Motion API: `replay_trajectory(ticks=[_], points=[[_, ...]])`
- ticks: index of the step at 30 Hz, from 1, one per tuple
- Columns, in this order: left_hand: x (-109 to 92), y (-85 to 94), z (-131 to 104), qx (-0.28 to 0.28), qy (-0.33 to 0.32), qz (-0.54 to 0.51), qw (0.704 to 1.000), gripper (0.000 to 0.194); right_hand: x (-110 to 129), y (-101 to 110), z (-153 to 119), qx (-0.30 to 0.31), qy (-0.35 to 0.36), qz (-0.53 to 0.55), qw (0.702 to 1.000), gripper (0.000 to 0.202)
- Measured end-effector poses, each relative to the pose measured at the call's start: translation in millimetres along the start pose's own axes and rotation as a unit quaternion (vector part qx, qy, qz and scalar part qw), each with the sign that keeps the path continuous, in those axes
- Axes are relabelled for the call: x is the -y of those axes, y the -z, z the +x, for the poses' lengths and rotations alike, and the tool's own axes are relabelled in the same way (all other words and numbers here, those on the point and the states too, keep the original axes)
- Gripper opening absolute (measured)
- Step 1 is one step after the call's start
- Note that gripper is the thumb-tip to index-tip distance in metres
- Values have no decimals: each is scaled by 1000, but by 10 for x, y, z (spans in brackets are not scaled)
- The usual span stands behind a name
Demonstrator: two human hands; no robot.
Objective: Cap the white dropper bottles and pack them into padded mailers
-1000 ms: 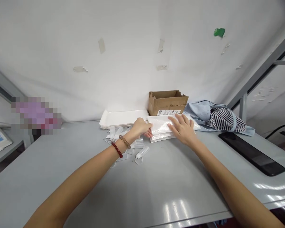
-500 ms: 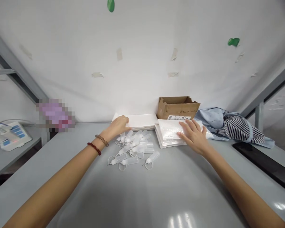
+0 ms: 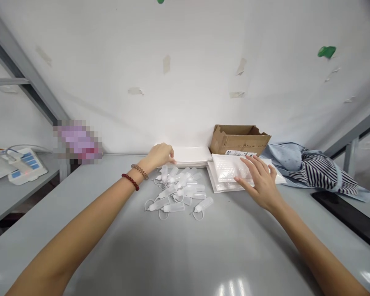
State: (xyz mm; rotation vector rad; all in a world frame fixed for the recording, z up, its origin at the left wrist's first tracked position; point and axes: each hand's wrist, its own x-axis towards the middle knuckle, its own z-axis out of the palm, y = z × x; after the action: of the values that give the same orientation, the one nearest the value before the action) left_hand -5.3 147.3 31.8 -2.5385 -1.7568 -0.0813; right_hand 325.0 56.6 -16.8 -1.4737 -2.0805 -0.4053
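White stack [image 3: 193, 154]: left hand [image 3: 159, 156] has apparently reached it

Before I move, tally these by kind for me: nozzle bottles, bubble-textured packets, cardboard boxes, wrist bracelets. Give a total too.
Nozzle bottles: at least 10 (overlapping in a pile)
Bubble-textured packets: at least 2 (stacked, partly hidden)
Cardboard box: 1
Wrist bracelets: 2
Total: at least 15

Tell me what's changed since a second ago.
The left hand has come off the bubble mailers and moved left to the white stack; its grip there is unclear. The right hand stays at the mailers; the small bottles and cardboard box stay put.
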Motion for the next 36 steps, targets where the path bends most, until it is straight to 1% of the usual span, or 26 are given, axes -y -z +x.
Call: replay_trajectory(ticks=[5,9,11,14,17,19,20,21,22,23,24,25,26,27,28,29,30,31,33,34,36], points=[[-94,-46,-31,-22,-36,49,998,24,53,40,4,-13,13,10,1000,48],[-206,-152,-57,-52,-51,89,993,20,97,-5,-13,-3,29,4,1000,47],[-229,-179,-47,-63,-49,100,992,19,129,-29,-30,-1,45,-1,999,47],[-193,-118,-45,-89,-26,110,990,22,190,-40,-50,-17,65,4,998,50],[-115,59,-137,-131,17,123,984,30,269,-24,-33,-30,59,30,997,58],[-114,189,-303,-157,34,133,978,33,351,30,7,-39,60,48,996,62],[-150,240,-424,-176,35,140,974,33,407,84,32,-51,65,57,995,64],[-216,272,-568,-223,12,158,962,33,475,160,56,-67,71,66,993,66],[-314,284,-727,-271,-22,173,947,32,553,257,73,-89,79,76,990,68],[-442,275,-895,-304,-59,180,933,32,637,371,77,-105,90,82,987,70],[-596,246,-1062,-330,-93,177,923,31,720,493,63,-120,103,93,983,73],[-769,204,-1224,-338,-123,165,918,29,797,612,28,-113,127,110,979,78],[-952,154,-1373,-330,-150,150,920,28,860,715,-29,-23,150,118,981,82],[-1135,100,-1508,-311,-177,129,925,29,905,793,-105,74,179,118,974,84],[-1309,46,-1624,-280,-202,106,933,30,928,838,-197,158,201,107,961,89],[-1467,-8,-1722,-263,-222,86,935,30,931,848,-301,208,211,99,950,91],[-1600,-62,-1799,-264,-245,72,930,27,916,827,-412,239,221,93,941,92],[-1705,-118,-1858,-246,-262,54,932,24,889,782,-525,269,226,94,931,95],[-1814,-229,-1927,-205,-287,-3,936,13,822,664,-738,318,229,106,914,99],[-1816,-281,-1944,-182,-289,-33,939,11,794,610,-829,329,225,101,912,97],[-1722,-366,-1963,-143,-280,-79,946,17,765,537,-963,331,220,86,914,91]])
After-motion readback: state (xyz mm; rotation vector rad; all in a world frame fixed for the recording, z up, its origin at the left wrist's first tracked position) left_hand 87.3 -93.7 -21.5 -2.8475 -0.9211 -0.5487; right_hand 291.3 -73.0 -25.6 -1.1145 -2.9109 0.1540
